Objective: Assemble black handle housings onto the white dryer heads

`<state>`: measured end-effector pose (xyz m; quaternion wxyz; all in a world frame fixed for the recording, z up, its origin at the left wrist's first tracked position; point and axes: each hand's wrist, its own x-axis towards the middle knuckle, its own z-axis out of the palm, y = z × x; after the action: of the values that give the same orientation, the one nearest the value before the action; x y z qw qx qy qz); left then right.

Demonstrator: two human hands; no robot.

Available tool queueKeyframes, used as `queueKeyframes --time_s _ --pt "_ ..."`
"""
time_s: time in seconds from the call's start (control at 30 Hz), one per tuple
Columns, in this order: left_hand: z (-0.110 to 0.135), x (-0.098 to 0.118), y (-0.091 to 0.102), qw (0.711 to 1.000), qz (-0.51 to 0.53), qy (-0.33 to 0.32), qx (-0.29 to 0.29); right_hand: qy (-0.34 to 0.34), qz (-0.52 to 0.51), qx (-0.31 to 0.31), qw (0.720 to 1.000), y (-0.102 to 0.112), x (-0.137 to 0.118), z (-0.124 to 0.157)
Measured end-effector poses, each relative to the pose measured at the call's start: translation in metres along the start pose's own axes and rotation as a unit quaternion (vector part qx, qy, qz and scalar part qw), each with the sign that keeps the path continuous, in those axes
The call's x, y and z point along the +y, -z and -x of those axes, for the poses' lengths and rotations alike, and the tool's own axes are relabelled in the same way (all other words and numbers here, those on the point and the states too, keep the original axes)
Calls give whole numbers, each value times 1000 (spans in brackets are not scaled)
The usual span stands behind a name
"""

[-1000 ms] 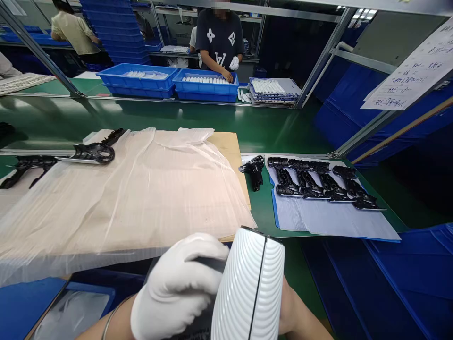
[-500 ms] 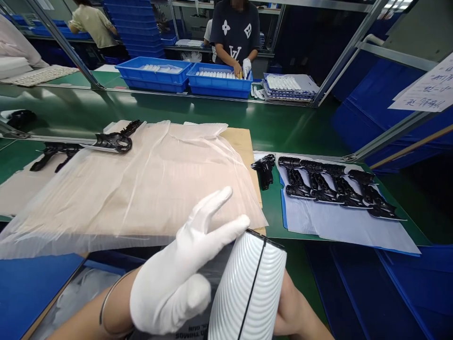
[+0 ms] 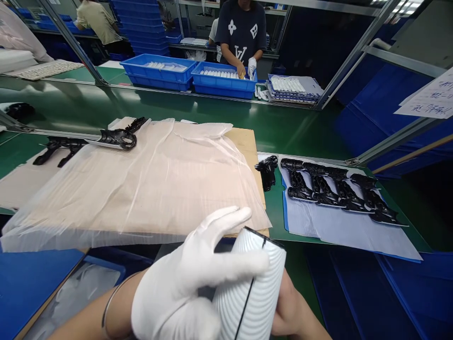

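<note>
A white, wave-ribbed casing (image 3: 264, 288) with a black rim and a black line down its face stands tilted close below me. My right hand (image 3: 292, 304), bare, grips it from the right and behind; its fingers are mostly hidden. My left hand (image 3: 191, 278) wears a white glove with fingers spread. Its index finger lies across the casing's ribbed face, while the other fingers reach past the top edge. The casing's lower end is cut off by the frame.
Ahead lies a board covered with translucent sheeting (image 3: 152, 184). Black glossy parts (image 3: 118, 137) rest at its left. Another black part (image 3: 268, 172) and a tray of several black parts (image 3: 320, 182) are at right. Behind a metal frame, a person (image 3: 242, 33) handles white pieces in a blue bin (image 3: 222, 90).
My left index finger has come from the casing's top corner down across its ribbed face, and the other fingers have lowered. My right hand keeps its grip. The view has shifted slightly.
</note>
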<state>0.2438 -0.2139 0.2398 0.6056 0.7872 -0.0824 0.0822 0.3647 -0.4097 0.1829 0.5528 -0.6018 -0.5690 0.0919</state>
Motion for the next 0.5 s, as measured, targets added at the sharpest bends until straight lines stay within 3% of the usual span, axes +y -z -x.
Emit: queueKeyframes --time_s 0.07,0.23,0.4,0.5 --pt "-4 0 0 999 -6 26 18 -9 40 9 999 -1 0 1" --pt "-23 15 -12 993 -3 120 -13 -32 177 15 984 -8 -2 1" --pt "-28 16 -18 979 0 181 98 -68 211 -24 975 6 -11 -2" --pt "-23 5 -10 955 106 232 151 -127 143 -40 981 28 -17 11"
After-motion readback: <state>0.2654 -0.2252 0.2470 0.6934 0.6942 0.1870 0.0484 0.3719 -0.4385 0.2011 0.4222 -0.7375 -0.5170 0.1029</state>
